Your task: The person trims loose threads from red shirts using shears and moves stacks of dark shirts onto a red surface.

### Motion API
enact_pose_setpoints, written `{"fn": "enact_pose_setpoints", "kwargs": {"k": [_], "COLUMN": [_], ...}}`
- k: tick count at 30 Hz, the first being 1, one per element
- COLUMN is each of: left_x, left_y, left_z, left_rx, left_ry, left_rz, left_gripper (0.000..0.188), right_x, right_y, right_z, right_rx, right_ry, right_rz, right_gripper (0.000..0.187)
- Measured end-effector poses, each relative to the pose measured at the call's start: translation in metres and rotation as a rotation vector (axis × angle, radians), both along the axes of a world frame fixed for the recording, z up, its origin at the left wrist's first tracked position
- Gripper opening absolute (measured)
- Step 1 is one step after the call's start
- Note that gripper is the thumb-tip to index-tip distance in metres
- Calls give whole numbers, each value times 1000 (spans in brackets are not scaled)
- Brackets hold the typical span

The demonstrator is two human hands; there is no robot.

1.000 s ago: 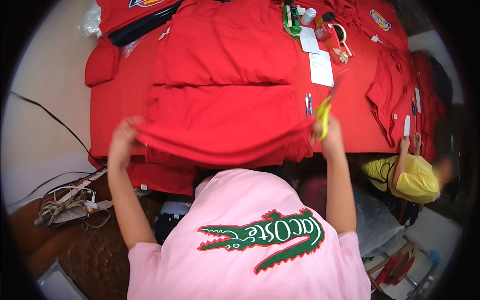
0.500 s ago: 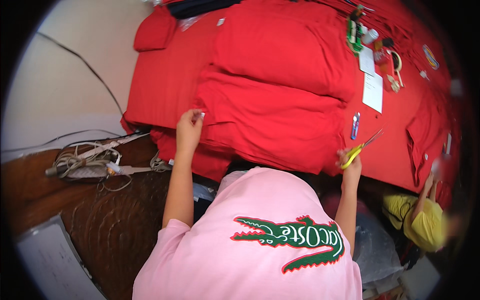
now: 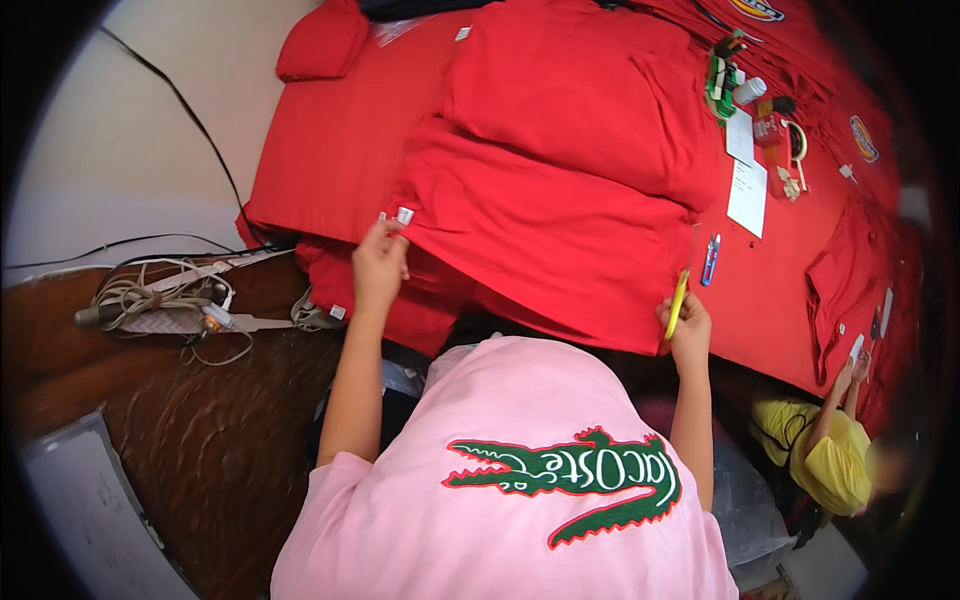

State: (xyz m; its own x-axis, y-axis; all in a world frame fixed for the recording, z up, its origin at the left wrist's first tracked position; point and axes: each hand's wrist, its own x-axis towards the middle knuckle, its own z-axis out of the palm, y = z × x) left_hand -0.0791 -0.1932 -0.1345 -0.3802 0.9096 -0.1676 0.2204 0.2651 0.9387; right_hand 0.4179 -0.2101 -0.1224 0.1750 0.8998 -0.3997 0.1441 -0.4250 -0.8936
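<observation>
You have two hands at work on one red garment (image 3: 560, 255), which lies along the near edge of the red-covered table (image 3: 760, 310). Your left hand (image 3: 381, 262) has its fingers pinching the garment's left corner, beside two small white labels (image 3: 404, 215); your right hand (image 3: 688, 326) has its fingers closed around one pair of yellow-handled scissors (image 3: 677, 303) at the right end. Behind the garment lies one folded red pile (image 3: 580, 110), and to its right are two white paper sheets (image 3: 747, 198), one blue tool (image 3: 711, 260) and one tape roll (image 3: 798, 142). You can't make out the scissor blades, nor whether your right fingers also grip cloth, and the pile's layers can't be counted. One co-worker (image 3: 838, 465) in yellow is partly lost toward the dark rim. Half a second ago the blades showed, pointing right toward the table, and you had one label visible at your left fingers; now the scissors are turned upright and your right hand is closer to the cloth.
</observation>
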Motion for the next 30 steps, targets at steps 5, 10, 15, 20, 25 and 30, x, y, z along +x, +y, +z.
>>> {"fn": "enact_pose_setpoints", "kwargs": {"k": [5,10,15,20,25,30], "left_x": [-30,29,83,148,176,197], "left_y": [66,96,45,21,45,57], "left_z": [17,21,-9,-20,-27,-15], "left_rx": [187,282,-20,-138,-20,-61], "left_ry": [-277,-369,-851,-1064,-971,-829], "left_rz": [15,84,-138,-165,-42,70], "left_gripper": [24,36,20,17,16,17], "right_x": [1,-9,14,4,-16,-53], "right_y": [38,43,-10,-44,-32,0], "right_z": [25,22,6,1,17,53], "right_rx": [82,86,-21,-73,-18,19], "right_ry": [103,-47,16,131,188,106], "right_rz": [-126,-84,-204,-245,-168,49], "right_gripper": [24,32,30,27,24,26]}}
